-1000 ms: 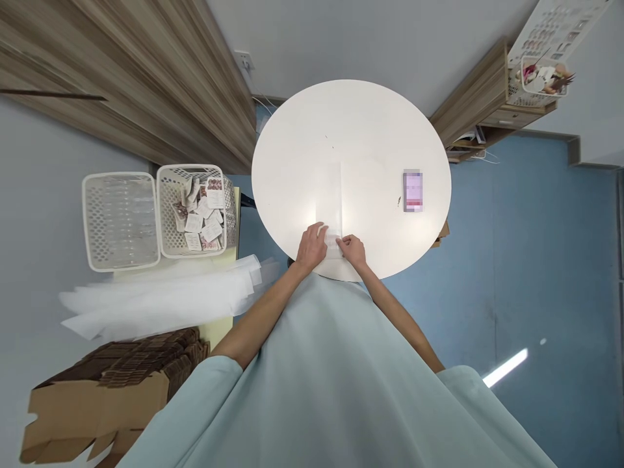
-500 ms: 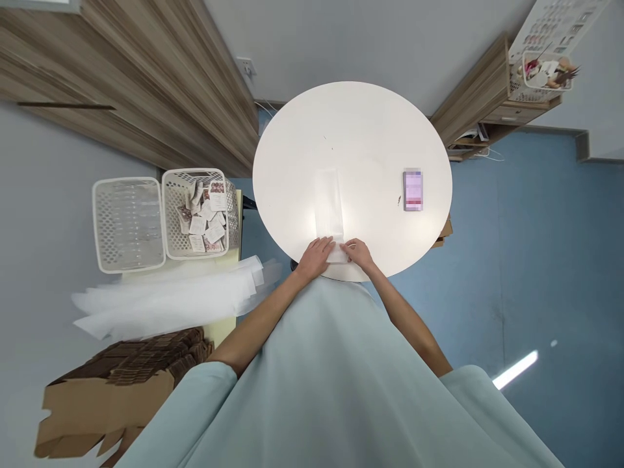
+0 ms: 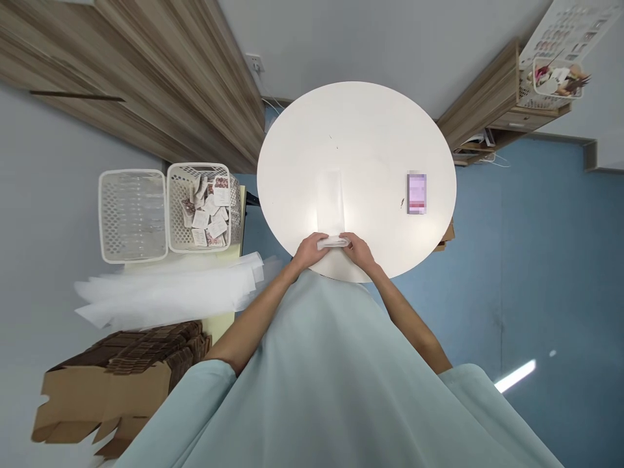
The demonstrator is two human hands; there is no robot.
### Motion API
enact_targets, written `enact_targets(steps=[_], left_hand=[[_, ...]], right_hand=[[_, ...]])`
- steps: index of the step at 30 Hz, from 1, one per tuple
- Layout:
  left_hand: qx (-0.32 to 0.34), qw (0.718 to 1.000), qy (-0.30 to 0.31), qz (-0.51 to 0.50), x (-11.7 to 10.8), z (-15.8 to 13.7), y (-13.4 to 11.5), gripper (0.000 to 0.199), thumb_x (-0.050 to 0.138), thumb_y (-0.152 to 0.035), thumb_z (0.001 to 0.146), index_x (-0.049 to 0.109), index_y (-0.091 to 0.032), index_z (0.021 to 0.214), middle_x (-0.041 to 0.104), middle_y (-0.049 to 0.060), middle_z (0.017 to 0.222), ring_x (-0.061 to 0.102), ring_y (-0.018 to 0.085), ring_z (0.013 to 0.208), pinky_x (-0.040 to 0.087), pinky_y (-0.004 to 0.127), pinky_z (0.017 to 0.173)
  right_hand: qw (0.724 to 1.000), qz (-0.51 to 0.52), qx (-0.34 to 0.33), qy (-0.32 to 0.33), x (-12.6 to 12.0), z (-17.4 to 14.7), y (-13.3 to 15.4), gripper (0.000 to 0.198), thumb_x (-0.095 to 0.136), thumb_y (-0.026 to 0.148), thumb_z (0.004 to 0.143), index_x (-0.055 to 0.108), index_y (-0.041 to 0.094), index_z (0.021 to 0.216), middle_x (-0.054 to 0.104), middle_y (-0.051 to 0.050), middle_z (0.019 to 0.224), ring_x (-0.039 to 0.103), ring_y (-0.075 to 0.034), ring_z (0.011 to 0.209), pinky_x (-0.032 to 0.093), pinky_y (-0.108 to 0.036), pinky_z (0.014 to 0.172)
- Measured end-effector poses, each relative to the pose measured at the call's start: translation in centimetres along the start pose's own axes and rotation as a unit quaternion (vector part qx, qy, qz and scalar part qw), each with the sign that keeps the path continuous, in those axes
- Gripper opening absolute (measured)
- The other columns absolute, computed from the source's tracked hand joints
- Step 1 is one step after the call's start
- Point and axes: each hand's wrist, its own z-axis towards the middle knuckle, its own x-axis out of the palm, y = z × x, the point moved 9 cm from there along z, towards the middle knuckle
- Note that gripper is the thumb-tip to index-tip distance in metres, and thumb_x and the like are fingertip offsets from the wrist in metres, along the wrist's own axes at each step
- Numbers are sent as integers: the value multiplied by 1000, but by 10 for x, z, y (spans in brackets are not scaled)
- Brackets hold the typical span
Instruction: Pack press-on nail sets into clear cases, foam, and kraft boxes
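Observation:
A long strip of translucent white wrapping sheet [image 3: 330, 201] lies on the white oval table [image 3: 375, 130], stretching away from me. Its near end is folded or rolled into a small thick bundle close to the table's front edge. My left hand [image 3: 311, 250] grips the left end of that bundle, fingers curled round it. At the right end my right hand [image 3: 358, 249] pinches it the same way. Whether anything is wrapped inside cannot be made out.
A phone-like object [image 3: 416, 193], its face blurred, lies on the table's right side. To the left stand a basket of small packets [image 3: 171, 214], a basket of clear plastic pieces [image 3: 102, 221], a pile of white sheets [image 3: 166, 296] and stacked flat cardboard boxes [image 3: 102, 396].
The near end of the sheet, flat under my hands before, is now folded up into a bundle. My left hand has gone from lying flat on it to gripping its left end.

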Motion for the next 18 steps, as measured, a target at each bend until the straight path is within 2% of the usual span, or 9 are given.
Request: enact_targets(steps=[3,7,10,13,16,18], left_hand=[[-65,996,-42,-40,-10,3,8,32,69,-40,92,72,-24,119,76,7,125,70,28,119,55,40,105],[-123,984,-93,-84,-16,12,16,22,68,-36,93,70,-22,110,79,6,117,73,24,111,57,36,99],[-160,976,-117,-88,-16,20,21,19,70,-35,92,68,-22,106,79,6,112,74,22,103,57,34,94],[-182,972,-130,-69,-15,25,23,25,71,-37,93,65,-21,112,77,7,115,73,23,103,56,35,93],[-172,972,-157,-14,-18,25,17,36,71,-34,94,59,-21,126,70,11,124,71,25,107,55,40,98],[-117,976,-179,50,-23,27,3,40,69,-28,94,57,-19,131,65,15,133,67,30,119,52,46,105]], right_hand=[[1000,7,16,-25,-3,14,-3,32,52,40,105,66,24,128,70,-6,128,66,-18,87,54,-31,85],[997,-22,51,-61,-6,32,-9,30,56,46,104,68,22,118,70,-6,119,65,-17,81,52,-30,79],[993,-30,83,-74,-6,43,-14,27,60,45,103,68,23,116,73,-5,111,68,-19,92,51,-30,79],[987,-27,135,-77,-6,48,-20,27,65,45,101,66,24,117,75,-4,109,70,-22,101,51,-31,79],[982,-43,168,-79,-8,49,-19,30,68,45,100,63,24,121,75,-5,108,70,-24,99,53,-34,79],[981,-82,146,-93,-11,51,-8,31,67,39,100,62,23,126,73,-8,115,69,-25,102,54,-36,81]])
